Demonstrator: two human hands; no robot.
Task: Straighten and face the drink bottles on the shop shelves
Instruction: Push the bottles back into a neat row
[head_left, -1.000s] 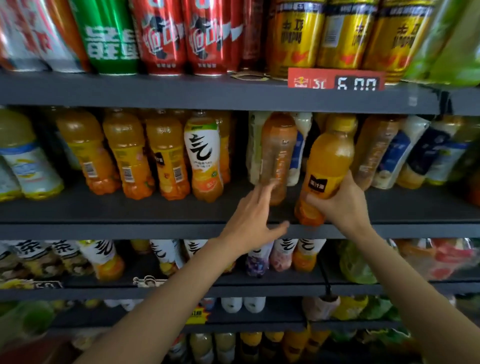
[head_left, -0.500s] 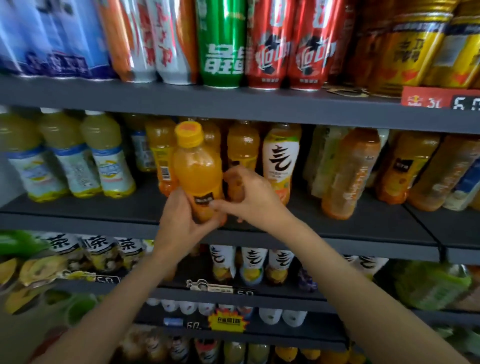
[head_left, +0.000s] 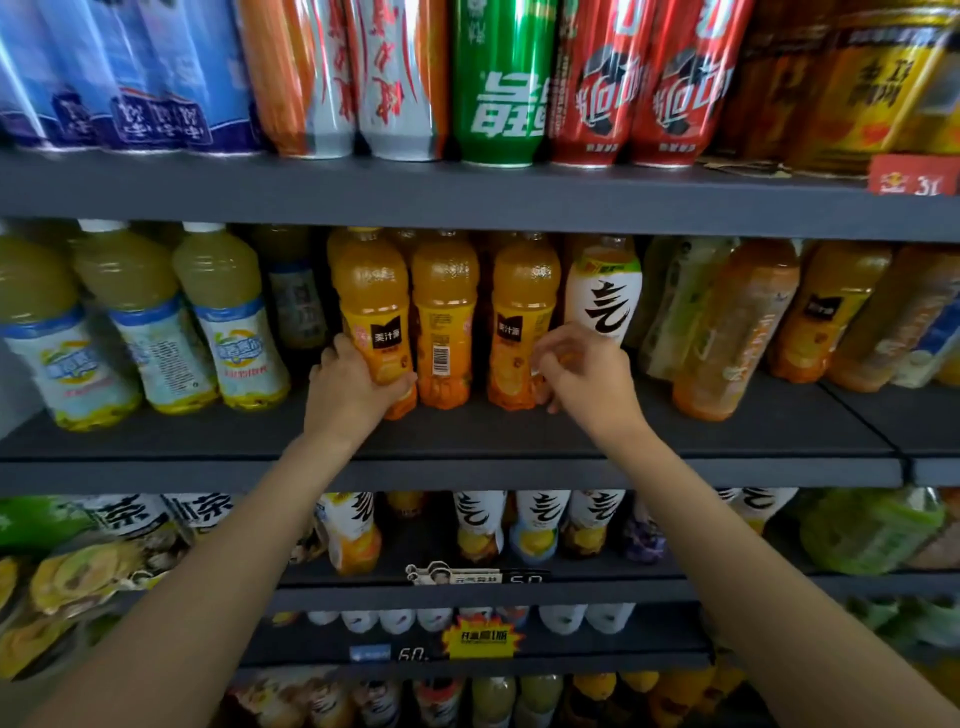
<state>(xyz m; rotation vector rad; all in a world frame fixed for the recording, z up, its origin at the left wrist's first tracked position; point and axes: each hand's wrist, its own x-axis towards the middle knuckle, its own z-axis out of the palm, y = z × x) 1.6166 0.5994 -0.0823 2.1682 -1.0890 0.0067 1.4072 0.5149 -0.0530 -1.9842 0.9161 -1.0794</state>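
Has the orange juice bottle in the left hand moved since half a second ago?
Yes. The orange juice bottle in the left hand was held out before the dark shelf; now it stands back in the row, left of the barcode-facing bottle.

Top-shelf cans (head_left: 498, 83) cut off by upper frame edge, tops unseen. Left hand (head_left: 348, 384) covers lower label of left orange bottle (head_left: 371, 301); right hand (head_left: 582, 374) hides base of third orange bottle (head_left: 524, 312). Caps of the orange bottles hidden behind shelf edge (head_left: 467, 200). Red price tag (head_left: 914, 174) cropped at right, figures unreadable. Bottom-row bottles (head_left: 493, 699) blurred, labels illegible.
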